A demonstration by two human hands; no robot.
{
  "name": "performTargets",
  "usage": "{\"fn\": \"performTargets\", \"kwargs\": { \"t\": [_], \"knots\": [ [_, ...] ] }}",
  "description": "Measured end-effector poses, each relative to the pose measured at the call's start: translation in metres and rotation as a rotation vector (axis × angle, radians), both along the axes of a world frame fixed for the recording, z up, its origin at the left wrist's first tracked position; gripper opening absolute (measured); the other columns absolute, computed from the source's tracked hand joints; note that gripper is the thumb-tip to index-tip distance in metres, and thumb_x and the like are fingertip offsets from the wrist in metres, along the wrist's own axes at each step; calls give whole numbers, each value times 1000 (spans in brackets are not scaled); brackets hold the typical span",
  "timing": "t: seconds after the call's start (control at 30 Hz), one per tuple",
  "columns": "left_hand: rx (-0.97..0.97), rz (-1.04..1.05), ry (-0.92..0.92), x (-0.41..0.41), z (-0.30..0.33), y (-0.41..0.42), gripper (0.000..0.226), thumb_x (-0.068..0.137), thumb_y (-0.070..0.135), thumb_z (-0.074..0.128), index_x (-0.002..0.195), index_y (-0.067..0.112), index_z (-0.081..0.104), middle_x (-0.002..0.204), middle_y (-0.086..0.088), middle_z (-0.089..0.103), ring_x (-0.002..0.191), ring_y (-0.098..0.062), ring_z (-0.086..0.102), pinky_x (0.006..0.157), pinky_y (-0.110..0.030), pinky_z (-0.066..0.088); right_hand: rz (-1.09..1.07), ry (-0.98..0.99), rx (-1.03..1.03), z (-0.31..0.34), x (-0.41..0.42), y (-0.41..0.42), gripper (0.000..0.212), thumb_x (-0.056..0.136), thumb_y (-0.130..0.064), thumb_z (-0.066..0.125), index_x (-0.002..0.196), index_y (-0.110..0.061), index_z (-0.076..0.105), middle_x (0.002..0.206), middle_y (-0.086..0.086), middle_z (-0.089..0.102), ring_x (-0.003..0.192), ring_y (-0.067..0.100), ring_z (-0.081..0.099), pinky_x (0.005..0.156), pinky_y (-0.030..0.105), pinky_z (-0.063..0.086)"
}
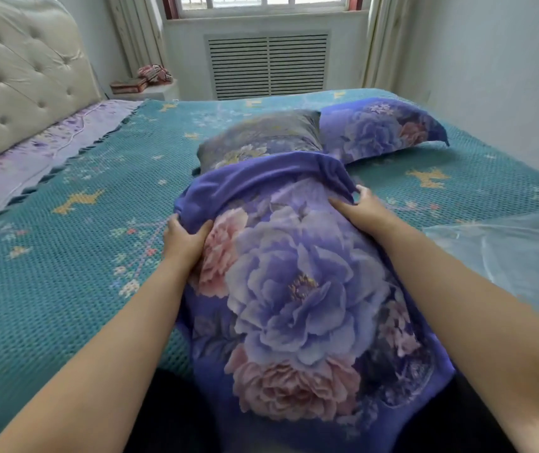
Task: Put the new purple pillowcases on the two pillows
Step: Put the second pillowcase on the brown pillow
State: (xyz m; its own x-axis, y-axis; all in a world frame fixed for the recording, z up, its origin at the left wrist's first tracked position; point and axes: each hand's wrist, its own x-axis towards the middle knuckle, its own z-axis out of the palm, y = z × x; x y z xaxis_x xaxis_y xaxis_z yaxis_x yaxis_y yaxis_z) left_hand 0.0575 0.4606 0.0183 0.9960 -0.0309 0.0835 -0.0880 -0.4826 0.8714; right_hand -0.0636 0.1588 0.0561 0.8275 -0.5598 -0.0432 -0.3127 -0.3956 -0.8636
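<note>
Item: purple pillowcase (294,289), soft floral print, centre of bed (65,223), partly drawn over a grey-patterned pillow (261,138) protruding at 12 o'clock. Left hand (184,238) pinches the case's open hem at 9 o'clock; right hand (358,207) grips the bunched hem at 2 o'clock.

Second pillow (382,129), already purple-cased, lies at 1 o'clock.

Risk, judged: uneven pull may bunch the hem or skew the pillow corners.

Bed cover: teal, waffle-textured.
</note>
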Motion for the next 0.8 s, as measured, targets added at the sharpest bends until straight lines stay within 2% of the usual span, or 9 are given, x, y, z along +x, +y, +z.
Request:
{"fn": "performTargets", "kwargs": {
  "t": [0.07, 0.13, 0.2, 0.33, 0.4, 0.5, 0.63, 0.73, 0.8],
  "knots": [
    [229, 57, -203, -12, -1, 11, 72, 78, 42, 69, 132, 2, 43, 125, -26, 48, 118, -39, 45, 101, -42, 35, 42, 27, -42, -11, -14, 0, 87, 86, -47, 62, 150, -13, 14, 143, 12, 42, 129, 26, 44, 99, 28, 32],
    [364, 30, -363, -27, -3, 20, 45, 85, 39, 62, 118, 9, 53, 115, -21, 53, 110, -38, 47, 96, -42, 35, 99, -45, -24, -19, -30, 2, 85, 85, -45, 63, 150, -17, 15, 140, 12, 45, 124, 25, 49, 101, 29, 34],
    [341, -88, -300, -38, -6, 26, 39, 87, 47, 58, 104, 12, 56, 102, -12, 60, 99, -32, 54, 87, -39, 41, 118, -140, -89, -24, -46, 6, 77, 85, -44, 65, 146, -21, 26, 139, 11, 45, 123, 21, 49, 103, 30, 36],
    [301, -220, -98, -54, -5, 36, 51, 79, 47, 68, 104, 6, 54, 101, -8, 58, 94, -24, 55, 79, -32, 41, 199, -269, -297, -39, -75, 18, 66, 79, -48, 68, 136, -22, 46, 133, 7, 44, 120, 11, 42, 103, 22, 31],
    [263, -241, -19, -60, -4, 42, 56, 73, 44, 76, 108, 6, 54, 104, -6, 57, 96, -21, 54, 82, -30, 41, 237, -260, -264, -47, -85, 18, 61, 81, -44, 69, 135, -25, 47, 126, 9, 46, 117, 15, 47, 103, 24, 34],
    [257, -325, 91, -65, -5, 54, 52, 66, 39, 83, 102, 10, 58, 104, -4, 62, 98, -20, 58, 90, -35, 47, 228, -276, -265, -49, -94, 14, 63, 73, -56, 64, 129, -31, 49, 105, 9, 52, 97, 17, 52, 90, 24, 39],
    [333, -427, 41, -74, -5, 58, 36, 65, 36, 84, 84, 11, 67, 92, -7, 68, 92, -25, 63, 84, -39, 49, 265, -232, -156, -40, -105, 19, 46, 68, -54, 68, 107, -32, 59, 91, -2, 49, 83, 8, 50, 75, 13, 41],
    [266, -454, 61, -80, -4, 59, 47, 54, 50, 85, 84, 19, 67, 97, -2, 66, 96, -20, 61, 86, -37, 50, 345, -122, -46, -35, -113, 18, 42, 65, -53, 77, 97, -31, 60, 95, -3, 51, 86, 8, 51, 76, 20, 41],
    [276, -499, -6, -84, -7, 57, 34, 59, 41, 86, 74, 19, 65, 96, 3, 61, 97, -18, 59, 81, -31, 45, 370, -68, -96, -32, -118, 17, 28, 70, -40, 79, 87, -26, 61, 99, 1, 54, 89, 11, 52, 76, 22, 40]
  ]
}}
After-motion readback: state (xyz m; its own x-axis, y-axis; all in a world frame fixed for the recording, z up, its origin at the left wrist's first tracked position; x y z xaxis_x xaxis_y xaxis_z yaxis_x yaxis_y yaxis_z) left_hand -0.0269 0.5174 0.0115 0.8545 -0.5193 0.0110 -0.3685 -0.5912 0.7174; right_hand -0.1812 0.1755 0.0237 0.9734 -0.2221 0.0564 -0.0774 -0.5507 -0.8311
